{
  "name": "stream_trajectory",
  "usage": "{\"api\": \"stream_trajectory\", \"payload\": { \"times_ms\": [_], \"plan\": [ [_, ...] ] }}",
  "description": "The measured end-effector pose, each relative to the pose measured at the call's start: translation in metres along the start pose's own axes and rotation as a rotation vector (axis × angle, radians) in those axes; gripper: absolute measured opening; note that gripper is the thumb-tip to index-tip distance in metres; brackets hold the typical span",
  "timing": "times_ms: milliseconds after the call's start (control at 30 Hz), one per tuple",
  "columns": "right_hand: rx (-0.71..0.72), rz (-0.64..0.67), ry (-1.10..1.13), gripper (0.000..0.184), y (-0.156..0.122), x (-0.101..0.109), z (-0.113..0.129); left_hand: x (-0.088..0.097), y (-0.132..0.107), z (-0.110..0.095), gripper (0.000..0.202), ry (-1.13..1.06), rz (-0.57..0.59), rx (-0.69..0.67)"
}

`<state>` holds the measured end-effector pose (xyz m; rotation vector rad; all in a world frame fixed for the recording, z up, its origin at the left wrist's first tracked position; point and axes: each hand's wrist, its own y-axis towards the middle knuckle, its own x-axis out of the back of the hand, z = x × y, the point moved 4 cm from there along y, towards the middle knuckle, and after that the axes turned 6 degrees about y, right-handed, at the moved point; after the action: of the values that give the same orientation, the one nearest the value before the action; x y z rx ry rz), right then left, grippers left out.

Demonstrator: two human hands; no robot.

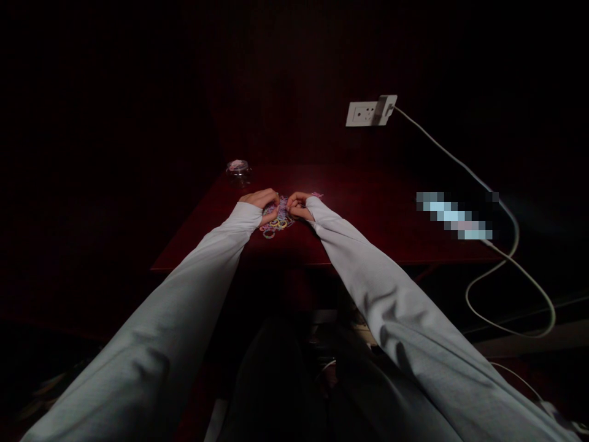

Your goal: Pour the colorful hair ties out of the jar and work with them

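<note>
A small heap of colourful hair ties (276, 224), purple, yellow, pink and green, lies on the dark red table. Over its left side my left hand (263, 201) is bent, thumb and fingers drawn together in a pinch. My right hand (299, 206) faces it from the right side of the heap, its fingers also pinched. The fingertips are close to each other, with purple hair ties visible between them. What exactly each pinch holds is too small to make out. Part of the heap is hidden behind the hands.
A clear glass jar (238, 175) with something pink at its top stands at the table's (368, 239) back left. On the right lies a pixelated, bright device (453, 216) with a white cable (516, 230) looping from a wall socket (365, 114). Pink strands (317, 194) lie by my right wrist.
</note>
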<state>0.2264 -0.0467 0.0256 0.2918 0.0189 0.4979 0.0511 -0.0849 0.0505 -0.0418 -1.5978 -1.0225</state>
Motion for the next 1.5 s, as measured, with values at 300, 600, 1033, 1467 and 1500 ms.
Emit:
{"api": "stream_trajectory", "payload": {
  "times_ms": [300, 600, 1033, 1467, 1500],
  "plan": [
    [0.022, -0.002, 0.001, 0.03, 0.0016, -0.0004, -0.0022, 0.0042, 0.0004, -0.002, 0.017, 0.004, 0.008, 0.009],
    [0.015, 0.011, 0.004, 0.028, 0.0019, -0.0019, -0.0032, 0.0063, 0.0001, -0.0031, 0.015, 0.043, 0.002, 0.021],
    [0.018, 0.024, -0.029, 0.032, 0.0001, 0.0011, -0.0019, 0.0055, -0.0013, -0.0033, 0.015, 0.073, -0.036, 0.062],
    [0.076, 0.068, -0.031, 0.021, -0.0064, 0.0051, 0.0042, 0.0105, -0.0014, -0.0058, 0.011, 0.161, -0.084, 0.149],
    [0.079, 0.063, -0.032, 0.02, -0.0056, 0.005, 0.0038, 0.0103, -0.0014, -0.0051, 0.012, 0.167, -0.082, 0.152]
  ]
}}
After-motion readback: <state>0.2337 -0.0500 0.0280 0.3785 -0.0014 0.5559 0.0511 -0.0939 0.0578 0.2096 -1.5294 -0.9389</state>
